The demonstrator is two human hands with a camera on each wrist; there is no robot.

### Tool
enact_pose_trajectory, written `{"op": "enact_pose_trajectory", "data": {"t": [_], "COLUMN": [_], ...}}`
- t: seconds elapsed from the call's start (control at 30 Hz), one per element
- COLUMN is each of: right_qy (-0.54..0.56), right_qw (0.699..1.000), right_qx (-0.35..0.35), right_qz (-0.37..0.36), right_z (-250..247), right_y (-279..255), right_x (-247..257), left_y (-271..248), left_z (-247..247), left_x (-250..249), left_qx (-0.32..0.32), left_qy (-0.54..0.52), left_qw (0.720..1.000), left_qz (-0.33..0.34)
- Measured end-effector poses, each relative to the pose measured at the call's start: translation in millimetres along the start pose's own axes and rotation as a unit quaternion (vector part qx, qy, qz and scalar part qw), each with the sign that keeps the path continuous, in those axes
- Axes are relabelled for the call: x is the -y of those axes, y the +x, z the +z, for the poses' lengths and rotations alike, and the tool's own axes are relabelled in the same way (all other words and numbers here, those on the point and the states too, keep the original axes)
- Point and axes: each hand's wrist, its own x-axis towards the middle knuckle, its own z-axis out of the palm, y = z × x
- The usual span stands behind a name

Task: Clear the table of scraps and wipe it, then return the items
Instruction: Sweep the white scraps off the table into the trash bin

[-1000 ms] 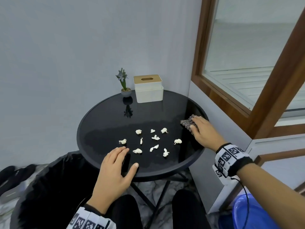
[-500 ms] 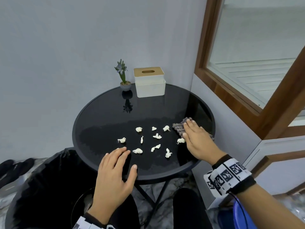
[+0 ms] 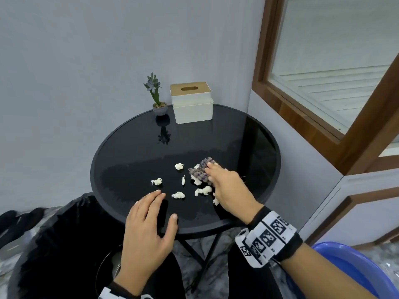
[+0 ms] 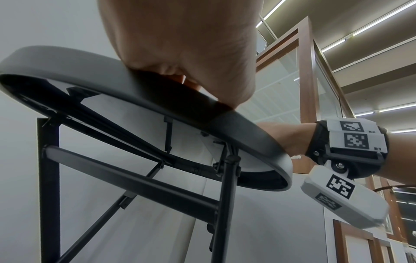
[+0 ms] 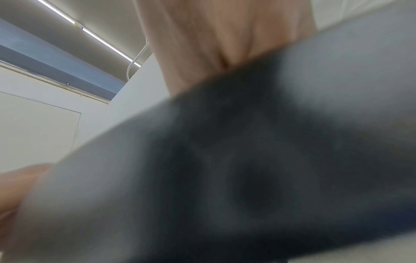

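Several white paper scraps (image 3: pixel 178 194) lie scattered on the round black table (image 3: pixel 254 134). My right hand (image 3: pixel 224 186) lies flat on a grey checked rag (image 3: pixel 200 171) and presses it against the tabletop among the scraps; some scraps bunch up against the rag's near edge. My left hand (image 3: pixel 149 225) rests flat with straight fingers on the table's near rim and holds nothing. From the left wrist view, the left hand (image 4: pixel 184 53) sits on the table rim (image 4: pixel 247 128). The right wrist view is blurred, showing only the palm and the dark table edge (image 5: pixel 247 160).
A white tissue box with a wooden lid (image 3: pixel 191 102) and a small potted plant (image 3: pixel 158 100) stand at the table's far edge. A black-lined bin (image 3: pixel 54 244) sits below the left rim. A blue basin (image 3: pixel 349 268) is on the floor at right.
My right hand has slid the rag leftward from the table's right edge into the scraps, pushing several together. The left hand has stayed on the near rim.
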Motion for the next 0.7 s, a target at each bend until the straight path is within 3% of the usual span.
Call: {"op": "enact_pose_trajectory", "data": {"t": [0.1, 0.2, 0.4, 0.5, 0.6, 0.7], "right_qy": [0.070, 0.053, -0.072, -0.148, -0.159, -0.157], "right_qw": [0.993, 0.989, 0.996, 0.988, 0.987, 0.984], "right_qx": [-0.090, -0.121, 0.000, 0.007, 0.032, 0.068], "right_qz": [0.042, 0.070, 0.046, 0.042, 0.021, 0.053], "right_z": [-24, -44, -28, -28, -25, -22], "right_y": [1, 4, -10, -7, -1, 14], "right_x": [-8, -20, -32, -32, -32, -37], "left_y": [0, -1, -2, -1, -3, -2], "left_z": [1, 2, 2, 2, 2, 3], "left_x": [-1, -2, -1, -1, 0, 0], "left_qx": [-0.003, 0.000, 0.000, 0.000, -0.001, -0.003], "left_qy": [-0.007, -0.008, -0.007, -0.009, -0.010, -0.006], "left_qw": [1.000, 1.000, 1.000, 1.000, 1.000, 1.000], "left_qz": [-0.003, -0.011, -0.017, -0.015, -0.015, -0.014]}}
